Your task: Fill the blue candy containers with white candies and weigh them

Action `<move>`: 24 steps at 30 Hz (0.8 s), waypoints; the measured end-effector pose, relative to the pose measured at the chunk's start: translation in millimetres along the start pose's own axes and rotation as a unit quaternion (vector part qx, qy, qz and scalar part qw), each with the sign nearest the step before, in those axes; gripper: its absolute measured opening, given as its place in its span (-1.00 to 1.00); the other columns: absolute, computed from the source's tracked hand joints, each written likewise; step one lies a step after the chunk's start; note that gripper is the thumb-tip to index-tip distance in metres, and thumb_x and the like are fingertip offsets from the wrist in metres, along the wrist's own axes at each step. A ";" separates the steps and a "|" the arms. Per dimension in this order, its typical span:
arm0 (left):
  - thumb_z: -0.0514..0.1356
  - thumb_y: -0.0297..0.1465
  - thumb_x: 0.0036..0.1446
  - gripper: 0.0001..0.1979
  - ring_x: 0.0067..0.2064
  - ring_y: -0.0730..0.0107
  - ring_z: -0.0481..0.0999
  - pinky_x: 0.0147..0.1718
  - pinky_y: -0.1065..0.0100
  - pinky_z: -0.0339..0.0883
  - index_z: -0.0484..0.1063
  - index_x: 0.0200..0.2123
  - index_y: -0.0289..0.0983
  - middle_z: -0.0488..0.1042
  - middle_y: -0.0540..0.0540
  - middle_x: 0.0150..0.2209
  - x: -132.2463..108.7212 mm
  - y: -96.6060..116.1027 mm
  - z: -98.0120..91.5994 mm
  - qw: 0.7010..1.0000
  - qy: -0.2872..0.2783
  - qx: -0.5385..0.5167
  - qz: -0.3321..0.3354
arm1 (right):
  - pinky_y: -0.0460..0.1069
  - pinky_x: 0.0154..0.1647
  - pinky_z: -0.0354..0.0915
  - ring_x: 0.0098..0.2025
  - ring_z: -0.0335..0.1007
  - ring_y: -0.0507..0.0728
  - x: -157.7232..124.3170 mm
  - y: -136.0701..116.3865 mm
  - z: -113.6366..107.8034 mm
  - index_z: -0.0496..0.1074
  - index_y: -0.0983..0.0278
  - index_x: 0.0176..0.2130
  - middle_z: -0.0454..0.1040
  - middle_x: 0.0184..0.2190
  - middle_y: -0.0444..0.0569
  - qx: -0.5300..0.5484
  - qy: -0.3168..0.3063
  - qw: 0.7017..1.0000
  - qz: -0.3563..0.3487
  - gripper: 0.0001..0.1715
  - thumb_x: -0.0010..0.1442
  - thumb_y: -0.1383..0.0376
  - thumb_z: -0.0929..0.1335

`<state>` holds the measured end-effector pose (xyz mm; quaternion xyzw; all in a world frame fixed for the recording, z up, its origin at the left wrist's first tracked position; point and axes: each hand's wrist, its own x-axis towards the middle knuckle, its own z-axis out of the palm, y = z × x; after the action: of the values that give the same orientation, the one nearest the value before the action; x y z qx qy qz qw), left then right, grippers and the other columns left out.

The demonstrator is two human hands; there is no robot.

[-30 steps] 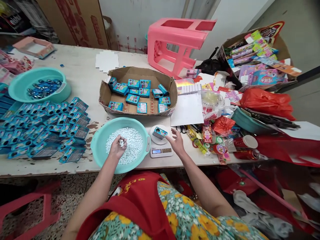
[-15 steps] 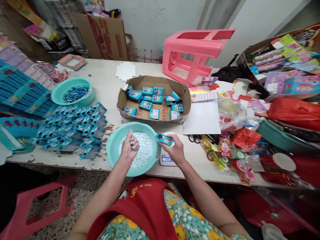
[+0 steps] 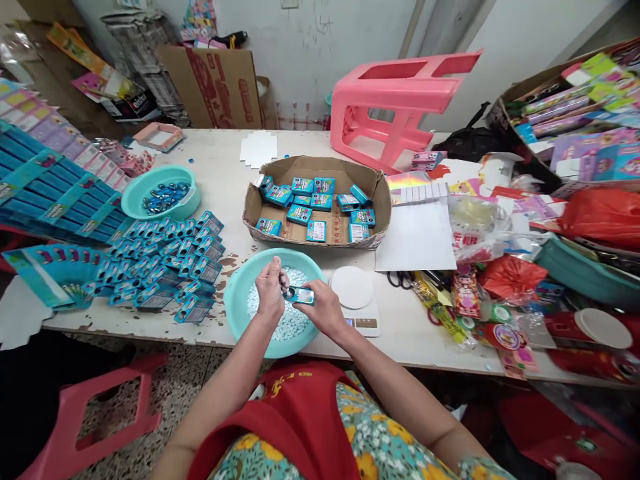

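My right hand [image 3: 325, 312] grips a small blue box [image 3: 300, 295] over the teal basin [image 3: 240, 293] of white tablets [image 3: 293, 323]. My left hand [image 3: 271, 290] is pinched shut at the box's left end, over the tablets; what its fingers hold is hidden. Just right of the basin stands a small white scale [image 3: 356, 297] with a bare round pan.
A cardboard tray [image 3: 375, 193] behind the basin holds several blue boxes. Flat blue cartons [image 3: 165, 267] lie in rows to the left, near a second teal basin [image 3: 163, 193]. An overturned pink stool [image 3: 395, 100], paper sheets, scissors and bright packets crowd the right side.
My right hand lifted the blue box off the scale and carried it left over the basin. My left hand closed from a cupped palm of tablets into a pinch at the box.
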<state>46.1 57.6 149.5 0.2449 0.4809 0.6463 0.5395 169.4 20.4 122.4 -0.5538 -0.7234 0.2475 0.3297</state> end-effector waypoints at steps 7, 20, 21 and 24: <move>0.17 -0.13 0.12 -0.61 -0.62 0.54 0.29 -0.59 0.49 0.16 0.22 -0.57 -0.29 0.16 0.09 -0.69 -0.8 -3.6 5.0 1.000 -0.025 0.006 0.012 | 0.05 -0.15 0.29 -0.15 0.38 0.21 -0.1 2.9 2.6 0.39 0.24 -0.21 0.46 -0.27 -0.03 -0.004 -0.002 1.000 0.012 -0.67 0.00 0.26 0.46; 0.16 -0.10 0.08 -0.64 -0.52 0.36 0.49 -0.38 0.31 0.38 0.30 -0.47 -0.30 0.36 0.00 -0.62 2.4 1.3 15.8 0.999 -0.028 -0.014 -0.015 | 0.04 -0.18 0.29 -0.18 0.39 0.19 4.2 11.1 -5.8 0.42 0.25 -0.20 0.46 -0.27 -0.03 0.026 0.023 0.999 0.031 -0.60 -0.05 0.19 0.50; 0.15 -0.09 0.08 -0.64 -0.51 0.36 0.48 -0.36 0.29 0.39 0.29 -0.45 -0.29 0.36 0.01 -0.60 6.0 1.7 11.9 1.000 -0.022 -0.013 -0.002 | 0.03 -0.19 0.29 -0.19 0.39 0.18 1.9 12.2 -11.5 0.42 0.24 -0.20 0.46 -0.27 -0.04 0.041 0.031 0.998 0.036 -0.61 -0.04 0.18 0.49; 0.13 -0.08 0.08 -0.66 -0.46 0.35 0.48 -0.34 0.26 0.39 0.30 -0.41 -0.26 0.39 0.01 -0.52 21.8 -4.8 -16.3 0.997 -0.021 0.075 0.020 | 0.00 -0.21 0.30 -0.22 0.39 0.14 -9.1 24.1 -37.2 0.41 0.22 -0.19 0.45 -0.28 -0.06 0.082 0.090 0.991 0.063 -0.59 -0.01 0.09 0.47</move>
<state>28.2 71.9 134.1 0.3076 0.5120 0.6135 0.5166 214.3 17.8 127.7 -0.5898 -0.6317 0.2752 0.4212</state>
